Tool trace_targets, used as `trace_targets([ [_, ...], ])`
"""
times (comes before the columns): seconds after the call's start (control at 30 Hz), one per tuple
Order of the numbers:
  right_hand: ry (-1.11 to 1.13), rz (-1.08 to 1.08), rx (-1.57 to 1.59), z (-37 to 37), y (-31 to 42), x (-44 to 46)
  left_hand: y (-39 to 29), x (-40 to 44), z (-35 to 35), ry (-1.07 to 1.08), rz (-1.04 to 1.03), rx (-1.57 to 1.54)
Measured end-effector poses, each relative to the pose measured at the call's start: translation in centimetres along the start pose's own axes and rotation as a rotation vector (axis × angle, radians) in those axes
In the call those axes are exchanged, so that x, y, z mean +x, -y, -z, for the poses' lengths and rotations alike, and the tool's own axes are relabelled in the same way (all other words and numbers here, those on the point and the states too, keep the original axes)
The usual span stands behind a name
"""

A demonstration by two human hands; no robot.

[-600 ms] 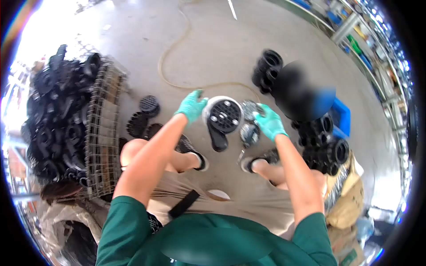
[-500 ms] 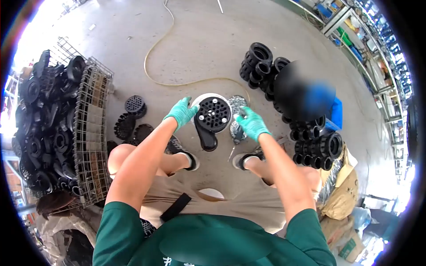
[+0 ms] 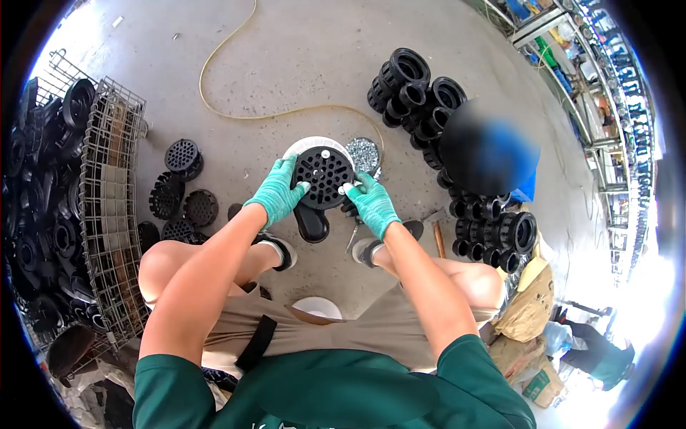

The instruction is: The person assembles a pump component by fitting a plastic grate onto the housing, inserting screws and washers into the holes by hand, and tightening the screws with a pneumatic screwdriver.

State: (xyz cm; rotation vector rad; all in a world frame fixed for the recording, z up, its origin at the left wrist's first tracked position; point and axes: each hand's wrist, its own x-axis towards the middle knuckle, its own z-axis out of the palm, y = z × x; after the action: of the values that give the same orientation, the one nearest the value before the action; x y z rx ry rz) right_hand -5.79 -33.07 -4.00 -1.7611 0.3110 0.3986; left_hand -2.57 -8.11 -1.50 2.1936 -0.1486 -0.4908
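A round black perforated part (image 3: 323, 175) with a rounded arm pointing toward me lies on a white round base (image 3: 314, 144) between my knees. My left hand (image 3: 279, 193), in a green glove, is at its left edge, thumb on the rim, fingers wrapped along the side. At the right edge my right hand (image 3: 371, 201), also gloved, pinches near a pale fastener on the rim. Another pale fastener (image 3: 325, 154) sits at the top of the part. Just behind my right hand stands a round container of small metal pieces (image 3: 363, 154).
A wire crate (image 3: 114, 207) of black parts stands at the left, with loose perforated discs (image 3: 184, 156) beside it. Stacked black rings (image 3: 410, 66) run down the right. A hose (image 3: 271, 114) crosses the floor; a wooden-handled tool (image 3: 439, 239) lies by my right knee.
Both hands have closed in on the black part, the right one coming from the metal pieces to its rim. The whole view has shifted, so the floor items appear further left.
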Motion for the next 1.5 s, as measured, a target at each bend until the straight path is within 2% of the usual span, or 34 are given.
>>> trace_targets([
  [0.07,-0.017,-0.044,-0.011,-0.1,0.6,-0.2,0.0,-0.1,-0.3,-0.033,-0.018,0.032],
  [0.17,-0.129,0.071,-0.483,-0.5,4.0,-2.3,-0.1,-1.0,-0.8,-0.063,-0.082,0.135],
  [0.2,-0.139,0.268,-0.542,-0.5,3.6,-2.6,-0.3,-1.3,-0.9,-0.15,-0.138,0.018],
  [0.3,-0.069,0.438,-0.781,-0.1,3.4,-2.6,-0.7,-1.5,-0.1,-0.062,-0.136,0.121],
  [0.5,-0.044,0.321,-0.915,-0.6,5.3,-2.9,-0.8,-1.5,-0.3,-0.065,-0.069,0.028],
  [0.57,0.008,0.339,-1.014,-0.4,5.9,-2.7,-0.4,-1.5,-0.6,-0.104,-0.114,0.035],
  [0.6,0.046,0.263,-1.071,-0.4,6.7,-2.1,-0.2,-1.5,-0.7,-0.124,-0.133,0.038],
  [0.73,-0.046,0.445,-0.917,-1.0,9.7,1.4,-0.2,-1.4,-0.8,-0.12,-0.087,0.007],
  [0.87,-0.06,0.424,-1.13,-3.2,9.5,4.8,0.2,-1.2,-0.9,-0.144,-0.091,0.014],
  [0.97,-0.104,0.378,-1.138,-4.0,9.3,4.9,0.7,-1.3,-1.2,-0.17,-0.104,0.027],
  [1.17,-0.077,0.43,-1.079,-3.3,9.4,5.8,0.3,-0.7,-1.3,-0.13,-0.134,-0.034],
  [1.3,-0.122,0.339,-1.043,-4.0,9.7,5.1,2.5,-0.3,-1.7,-0.087,-0.071,-0.04],
  [1.37,-0.139,0.386,-0.914,-3.1,8.8,4.6,2.8,0.1,-2.0,-0.098,-0.084,-0.018],
  [1.4,-0.116,0.394,-0.734,-2.3,8.1,4.2,2.7,0.1,-2.1,-0.121,-0.104,0.016],
  [1.43,-0.184,0.446,-0.503,-1.7,6.9,3.9,0.9,0.1,-1.9,-0.145,-0.123,0.048],
  [1.47,-0.299,0.434,-0.453,-1.3,5.5,3.3,-0.9,-0.8,-1.5,-0.215,-0.209,0.27],
  [1.5,-0.41,0.424,-0.405,-0.8,4.5,2.5,-4.0,-1.3,-0.7,-0.138,-0.206,0.394],
])
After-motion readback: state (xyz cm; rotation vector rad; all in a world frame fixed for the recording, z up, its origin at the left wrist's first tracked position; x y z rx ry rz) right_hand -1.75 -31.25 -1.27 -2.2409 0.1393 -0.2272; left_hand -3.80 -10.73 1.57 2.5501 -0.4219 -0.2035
